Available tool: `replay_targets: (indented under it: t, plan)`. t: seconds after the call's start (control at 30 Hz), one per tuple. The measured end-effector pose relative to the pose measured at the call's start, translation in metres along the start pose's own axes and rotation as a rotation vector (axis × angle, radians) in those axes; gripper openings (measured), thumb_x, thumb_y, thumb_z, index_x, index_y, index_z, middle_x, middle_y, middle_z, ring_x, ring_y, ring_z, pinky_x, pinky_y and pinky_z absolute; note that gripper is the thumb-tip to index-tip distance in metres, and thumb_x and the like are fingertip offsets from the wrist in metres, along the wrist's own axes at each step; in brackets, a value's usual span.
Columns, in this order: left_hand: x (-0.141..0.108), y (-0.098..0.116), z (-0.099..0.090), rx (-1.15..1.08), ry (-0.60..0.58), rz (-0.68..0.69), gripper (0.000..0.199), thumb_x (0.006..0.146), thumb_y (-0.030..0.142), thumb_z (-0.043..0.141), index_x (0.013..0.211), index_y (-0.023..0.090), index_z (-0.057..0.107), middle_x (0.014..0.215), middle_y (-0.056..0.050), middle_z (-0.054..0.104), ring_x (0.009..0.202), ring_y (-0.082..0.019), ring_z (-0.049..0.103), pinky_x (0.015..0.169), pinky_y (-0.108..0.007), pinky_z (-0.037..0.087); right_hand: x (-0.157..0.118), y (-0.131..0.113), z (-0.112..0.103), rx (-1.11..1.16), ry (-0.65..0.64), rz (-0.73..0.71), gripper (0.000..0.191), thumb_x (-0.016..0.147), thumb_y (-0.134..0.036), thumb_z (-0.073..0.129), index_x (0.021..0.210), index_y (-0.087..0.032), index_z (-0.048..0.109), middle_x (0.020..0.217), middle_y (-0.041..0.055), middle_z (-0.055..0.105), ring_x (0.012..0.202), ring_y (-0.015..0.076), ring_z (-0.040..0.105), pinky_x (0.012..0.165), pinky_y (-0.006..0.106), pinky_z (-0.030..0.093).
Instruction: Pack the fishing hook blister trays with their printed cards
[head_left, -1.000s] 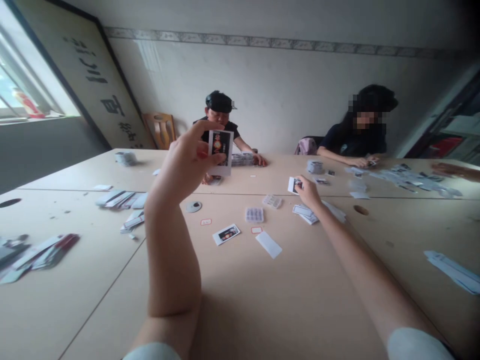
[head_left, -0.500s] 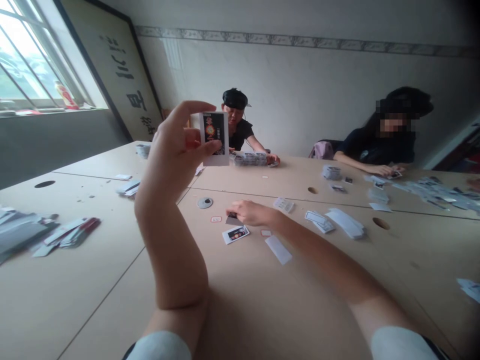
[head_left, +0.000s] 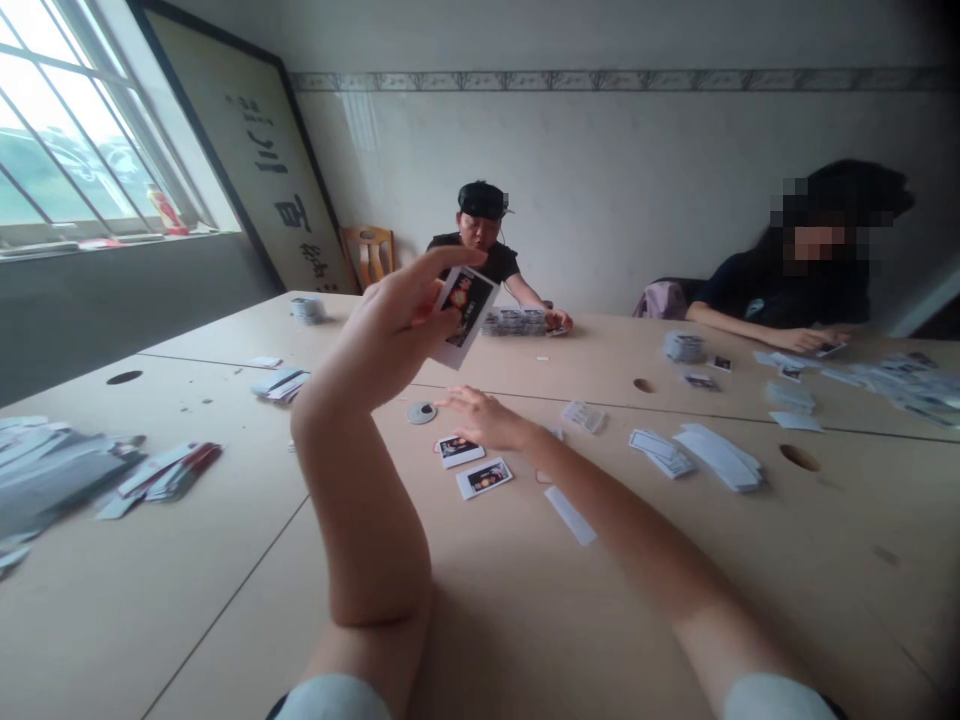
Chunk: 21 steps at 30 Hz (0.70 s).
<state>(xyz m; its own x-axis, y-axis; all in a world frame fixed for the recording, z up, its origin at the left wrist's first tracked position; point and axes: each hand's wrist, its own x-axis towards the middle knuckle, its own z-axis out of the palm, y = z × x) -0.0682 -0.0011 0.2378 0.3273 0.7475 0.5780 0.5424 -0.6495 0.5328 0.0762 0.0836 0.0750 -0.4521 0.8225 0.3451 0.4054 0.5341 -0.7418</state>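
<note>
Raised in front of me, my left hand (head_left: 397, 325) pinches a white-edged card (head_left: 466, 315) with a dark printed face, tilted to the right. My right hand (head_left: 484, 415) is low over the table with its fingers spread and nothing in them. Just under its fingers a printed card (head_left: 459, 451) lies face up. Nearer to me lies a second printed card (head_left: 485, 479), also face up. A round grey disc (head_left: 422, 413) sits left of my right fingertips. Beside my right forearm is a white strip (head_left: 570, 515).
White slips (head_left: 720, 457) and a small clear box (head_left: 584, 417) lie to the right. Paper piles (head_left: 60, 470) cover the far left. Across the table (head_left: 225, 600) two people handle cards near stacks (head_left: 517, 321) and scattered cards.
My right hand has let go of its card, which now lies on the table, and its fingers have spread. My left hand's card has tilted and appears lower. The view has shifted slightly.
</note>
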Motion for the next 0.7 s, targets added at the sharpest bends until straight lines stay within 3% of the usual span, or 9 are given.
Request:
replay_targets:
  t: [0.1, 0.2, 0.3, 0.4, 0.53, 0.6, 0.7]
  plan:
    - [0.006, 0.001, 0.009, 0.110, -0.109, -0.026, 0.050, 0.089, 0.013, 0.048, 0.135, 0.030, 0.058, 0.064, 0.002, 0.039, 0.054, -0.012, 0.040, 0.047, -0.023, 0.034, -0.004, -0.010, -0.054, 0.048, -0.076, -0.074, 0.039, 0.075, -0.022, 0.083, 0.113, -0.025, 0.072, 0.131, 0.0057, 0.067, 0.126, 0.0249, 0.060, 0.112, 0.042, 0.045]
    - [0.011, 0.001, 0.021, 0.111, -0.209, 0.031, 0.047, 0.094, 0.017, 0.043, 0.139, 0.028, 0.049, 0.064, 0.002, 0.044, 0.055, -0.012, 0.045, 0.050, -0.022, 0.039, -0.022, -0.026, -0.110, 0.095, -0.029, -0.075, 0.036, 0.094, -0.040, 0.063, 0.123, -0.020, 0.064, 0.121, 0.0109, 0.070, 0.110, 0.0226, 0.068, 0.095, 0.041, 0.056]
    - [0.013, 0.004, 0.030, 0.114, -0.268, 0.110, 0.043, 0.096, 0.018, 0.041, 0.139, 0.026, 0.046, 0.066, 0.002, 0.048, 0.056, -0.012, 0.049, 0.054, -0.022, 0.042, -0.046, -0.048, -0.143, 0.146, 0.073, -0.139, 0.035, 0.095, -0.048, 0.060, 0.115, -0.020, 0.067, 0.109, 0.0085, 0.071, 0.091, 0.0181, 0.072, 0.083, 0.033, 0.058]
    - [0.014, 0.009, 0.034, 0.122, -0.316, 0.165, 0.044, 0.095, 0.015, 0.044, 0.139, 0.025, 0.044, 0.065, 0.003, 0.050, 0.055, -0.012, 0.048, 0.051, -0.020, 0.039, -0.064, -0.070, -0.151, 0.177, 0.177, -0.160, 0.037, 0.096, -0.053, 0.055, 0.094, -0.019, 0.071, 0.097, 0.0066, 0.070, 0.073, 0.0143, 0.070, 0.069, 0.028, 0.059]
    - [0.011, 0.017, 0.032, 0.159, -0.309, 0.207, 0.045, 0.096, 0.016, 0.045, 0.140, 0.025, 0.044, 0.062, 0.004, 0.051, 0.054, -0.011, 0.047, 0.050, -0.021, 0.037, -0.073, -0.087, -0.147, 0.184, 0.240, -0.143, 0.033, 0.091, -0.051, 0.064, 0.084, -0.019, 0.069, 0.081, 0.0028, 0.067, 0.061, 0.0126, 0.066, 0.058, 0.026, 0.056]
    - [0.009, 0.020, 0.031, 0.166, -0.268, 0.227, 0.046, 0.096, 0.017, 0.048, 0.140, 0.026, 0.044, 0.067, 0.003, 0.057, 0.059, -0.012, 0.052, 0.055, -0.023, 0.040, -0.075, -0.091, -0.146, 0.193, 0.248, -0.147, 0.029, 0.090, -0.047, 0.067, 0.081, -0.019, 0.068, 0.069, -0.0001, 0.064, 0.057, 0.0121, 0.063, 0.055, 0.024, 0.054]
    - [0.007, 0.023, 0.033, 0.147, -0.108, 0.242, 0.051, 0.092, 0.014, 0.054, 0.140, 0.028, 0.044, 0.087, -0.001, 0.065, 0.080, -0.015, 0.061, 0.072, -0.027, 0.048, -0.077, -0.094, -0.146, 0.255, 0.295, -0.150, 0.029, 0.091, -0.045, 0.066, 0.076, -0.020, 0.064, 0.061, -0.0027, 0.060, 0.050, 0.0095, 0.058, 0.051, 0.022, 0.050]
